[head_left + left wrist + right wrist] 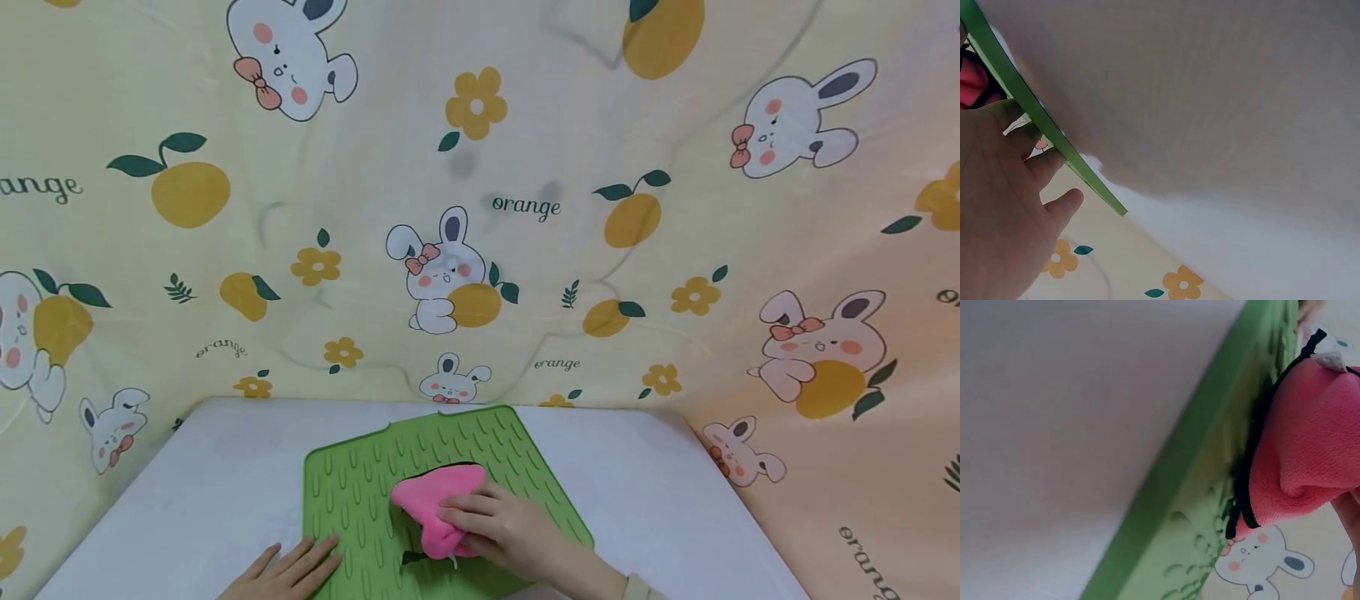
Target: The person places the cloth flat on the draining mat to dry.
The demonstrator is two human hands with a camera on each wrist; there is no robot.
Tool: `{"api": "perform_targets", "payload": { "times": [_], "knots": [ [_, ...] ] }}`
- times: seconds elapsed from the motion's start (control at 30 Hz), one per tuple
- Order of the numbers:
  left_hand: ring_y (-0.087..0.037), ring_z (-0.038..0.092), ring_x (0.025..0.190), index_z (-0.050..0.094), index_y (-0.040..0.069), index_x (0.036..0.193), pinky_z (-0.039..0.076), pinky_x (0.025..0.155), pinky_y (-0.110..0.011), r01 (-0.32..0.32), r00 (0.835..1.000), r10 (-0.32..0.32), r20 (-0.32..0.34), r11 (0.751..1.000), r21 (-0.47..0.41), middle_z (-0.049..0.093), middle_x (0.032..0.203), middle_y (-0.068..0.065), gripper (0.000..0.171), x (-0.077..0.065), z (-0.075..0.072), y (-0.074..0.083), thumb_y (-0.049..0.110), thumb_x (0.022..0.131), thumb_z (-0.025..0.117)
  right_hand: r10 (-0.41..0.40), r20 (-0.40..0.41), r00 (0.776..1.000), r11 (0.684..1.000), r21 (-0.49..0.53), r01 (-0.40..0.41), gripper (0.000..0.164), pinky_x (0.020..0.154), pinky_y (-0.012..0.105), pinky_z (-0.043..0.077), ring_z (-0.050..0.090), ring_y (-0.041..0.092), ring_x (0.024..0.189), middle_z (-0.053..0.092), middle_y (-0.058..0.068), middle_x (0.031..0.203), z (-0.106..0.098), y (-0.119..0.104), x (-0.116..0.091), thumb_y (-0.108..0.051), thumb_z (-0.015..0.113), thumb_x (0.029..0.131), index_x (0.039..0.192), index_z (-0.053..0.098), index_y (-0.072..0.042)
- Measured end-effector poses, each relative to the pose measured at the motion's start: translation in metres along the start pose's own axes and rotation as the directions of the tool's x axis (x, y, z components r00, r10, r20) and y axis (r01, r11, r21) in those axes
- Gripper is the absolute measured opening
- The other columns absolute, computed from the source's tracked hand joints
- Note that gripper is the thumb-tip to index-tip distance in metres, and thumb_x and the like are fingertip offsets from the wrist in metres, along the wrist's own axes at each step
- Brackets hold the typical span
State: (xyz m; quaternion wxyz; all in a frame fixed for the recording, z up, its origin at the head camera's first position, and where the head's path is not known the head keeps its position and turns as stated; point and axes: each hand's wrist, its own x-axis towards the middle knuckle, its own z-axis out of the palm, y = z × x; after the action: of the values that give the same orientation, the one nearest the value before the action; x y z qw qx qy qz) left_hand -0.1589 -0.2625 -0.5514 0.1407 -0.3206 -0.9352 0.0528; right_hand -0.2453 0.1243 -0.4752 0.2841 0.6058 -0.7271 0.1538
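A pink cloth with black edging is bunched up over the middle of a green ridged mat. My right hand grips the cloth, its fingers curled over the right side. In the right wrist view the fuzzy pink cloth meets the mat's ridges along its black border, and a small white tag shows. My left hand rests on the mat's left edge with fingers spread. From the left wrist view, the left hand's fingers lie straight against the mat's green edge.
The mat lies on a white table. Behind and around the table hangs a pale yellow curtain printed with rabbits, oranges and flowers. White tabletop extends to the right of the mat.
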Motion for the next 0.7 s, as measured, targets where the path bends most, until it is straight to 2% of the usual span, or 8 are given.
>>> {"api": "perform_targets", "payload": {
  "times": [0.17, 0.27, 0.4, 0.53, 0.7],
  "knots": [
    [-0.014, 0.063, 0.126, 0.053, 0.035, 0.150, 0.056, 0.085, -0.048, 0.000, 0.999, 0.001, -0.034, 1.000, 0.026, 0.052, 0.153, 0.015, 0.067, 0.000, 0.001, 0.001, 0.076, 0.097, 0.044, -0.001, 0.114, 0.994, 0.999, 0.036, -0.004, 0.047, 0.097, 0.020, 0.052, 0.066, 0.016, 0.112, 0.070, 0.001, 0.133, 0.004, -0.005, -0.007, -0.022, 0.078, 0.096, 0.141, 0.066, -0.015],
    [-0.013, 0.063, 0.125, 0.053, 0.036, 0.150, 0.056, 0.085, -0.047, 0.004, 0.999, -0.003, -0.046, 1.000, 0.030, 0.052, 0.153, 0.016, 0.067, 0.000, 0.001, 0.002, 0.076, 0.097, 0.044, 0.023, 0.191, 0.981, 0.997, 0.064, -0.036, 0.050, 0.098, 0.019, 0.051, 0.065, 0.015, 0.115, 0.069, 0.001, 0.137, 0.003, -0.009, -0.012, -0.025, 0.077, 0.097, 0.144, 0.063, -0.016],
    [-0.014, 0.062, 0.126, 0.052, 0.035, 0.150, 0.056, 0.086, -0.048, 0.001, 1.000, -0.001, -0.028, 1.000, 0.017, 0.051, 0.154, 0.015, 0.067, 0.000, 0.001, 0.002, 0.075, 0.097, 0.045, 0.063, 0.267, 0.962, 0.993, 0.081, -0.087, 0.053, 0.100, 0.022, 0.050, 0.062, 0.015, 0.119, 0.065, 0.000, 0.141, 0.002, -0.013, -0.017, -0.031, 0.075, 0.099, 0.148, 0.060, -0.019],
    [-0.016, 0.062, 0.127, 0.052, 0.034, 0.151, 0.056, 0.087, -0.050, -0.010, 1.000, 0.010, 0.009, 1.000, -0.003, 0.051, 0.154, 0.014, 0.068, 0.001, -0.002, -0.001, 0.075, 0.098, 0.044, 0.083, 0.308, 0.948, 0.990, 0.087, -0.114, 0.054, 0.103, 0.024, 0.049, 0.060, 0.014, 0.122, 0.063, -0.002, 0.144, 0.000, -0.015, -0.017, -0.033, 0.073, 0.099, 0.150, 0.058, -0.021],
    [-0.023, 0.062, 0.129, 0.059, 0.025, 0.147, 0.054, 0.092, -0.055, -0.012, 0.992, 0.027, 0.120, 0.992, -0.123, 0.056, 0.151, 0.006, 0.072, 0.010, -0.016, -0.006, 0.075, 0.097, 0.047, 0.112, 0.357, 0.927, 0.981, 0.108, -0.160, 0.057, 0.107, 0.031, 0.049, 0.057, 0.016, 0.131, 0.058, -0.002, 0.151, -0.009, -0.015, -0.015, -0.034, 0.071, 0.101, 0.153, 0.053, -0.022]
  ]
}}
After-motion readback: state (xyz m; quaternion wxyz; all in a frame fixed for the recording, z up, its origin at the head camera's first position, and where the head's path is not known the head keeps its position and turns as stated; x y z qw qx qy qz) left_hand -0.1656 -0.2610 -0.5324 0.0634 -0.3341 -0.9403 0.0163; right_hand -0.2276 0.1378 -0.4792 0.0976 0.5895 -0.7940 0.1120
